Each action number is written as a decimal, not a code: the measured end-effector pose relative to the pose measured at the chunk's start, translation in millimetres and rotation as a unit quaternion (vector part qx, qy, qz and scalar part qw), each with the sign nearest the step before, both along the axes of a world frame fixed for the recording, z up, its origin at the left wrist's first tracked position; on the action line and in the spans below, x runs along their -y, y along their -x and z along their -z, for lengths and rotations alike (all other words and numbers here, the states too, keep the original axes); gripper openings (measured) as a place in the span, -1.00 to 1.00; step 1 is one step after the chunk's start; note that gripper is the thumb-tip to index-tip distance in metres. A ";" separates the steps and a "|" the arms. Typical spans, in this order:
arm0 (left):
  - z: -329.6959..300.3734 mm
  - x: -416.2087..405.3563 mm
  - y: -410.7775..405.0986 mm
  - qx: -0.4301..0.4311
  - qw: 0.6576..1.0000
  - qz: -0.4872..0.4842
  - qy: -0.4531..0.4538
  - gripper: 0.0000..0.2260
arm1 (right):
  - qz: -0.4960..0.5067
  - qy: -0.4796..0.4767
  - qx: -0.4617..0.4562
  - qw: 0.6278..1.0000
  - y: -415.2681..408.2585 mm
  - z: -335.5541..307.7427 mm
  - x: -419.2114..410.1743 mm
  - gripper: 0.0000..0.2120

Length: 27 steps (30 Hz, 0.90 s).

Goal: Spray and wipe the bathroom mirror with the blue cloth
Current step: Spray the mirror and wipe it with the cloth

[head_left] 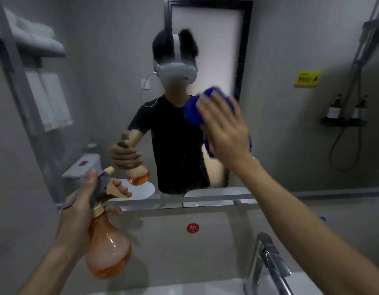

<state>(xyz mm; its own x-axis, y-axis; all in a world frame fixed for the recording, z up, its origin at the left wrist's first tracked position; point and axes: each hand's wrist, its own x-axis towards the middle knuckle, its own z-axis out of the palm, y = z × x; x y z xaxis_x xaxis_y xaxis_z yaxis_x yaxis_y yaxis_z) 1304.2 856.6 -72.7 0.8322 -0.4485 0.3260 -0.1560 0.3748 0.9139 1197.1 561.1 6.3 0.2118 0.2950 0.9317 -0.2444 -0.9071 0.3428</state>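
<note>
The bathroom mirror (290, 50) fills the wall ahead and reflects a person in a black shirt. My right hand (223, 129) presses the blue cloth (191, 110) flat against the glass at centre right, fingers spread over it. The cloth bulges out past my fingertips at the upper left and shows again below my palm. My left hand (82, 201) holds an orange translucent spray bottle (107, 250) by its neck at the lower left, fingers near the trigger, nozzle aimed toward the mirror. The bottle holds some liquid.
A chrome tap (267, 258) rises over the white basin (163, 289) at the bottom right. A narrow ledge (205, 202) runs under the mirror, with a red round sticker (192, 228) on the wall below. The reflection shows a toilet, towels, and a shower.
</note>
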 end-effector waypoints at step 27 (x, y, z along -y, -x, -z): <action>12.9 -84.0 23.8 -0.065 0.991 -0.092 -0.078 -0.31 | 0.072 0.070 -0.320 0.942 -3.6 172.4 -36.1 -0.07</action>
<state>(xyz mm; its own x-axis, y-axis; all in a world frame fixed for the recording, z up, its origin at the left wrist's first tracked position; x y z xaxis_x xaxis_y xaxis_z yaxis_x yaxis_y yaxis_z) 1280.4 940.6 -85.6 0.9350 -0.3216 0.1497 -0.0858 0.2042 0.9752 1200.7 597.2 -166.1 0.7641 0.3308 0.5538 -0.0644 -0.8152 0.5757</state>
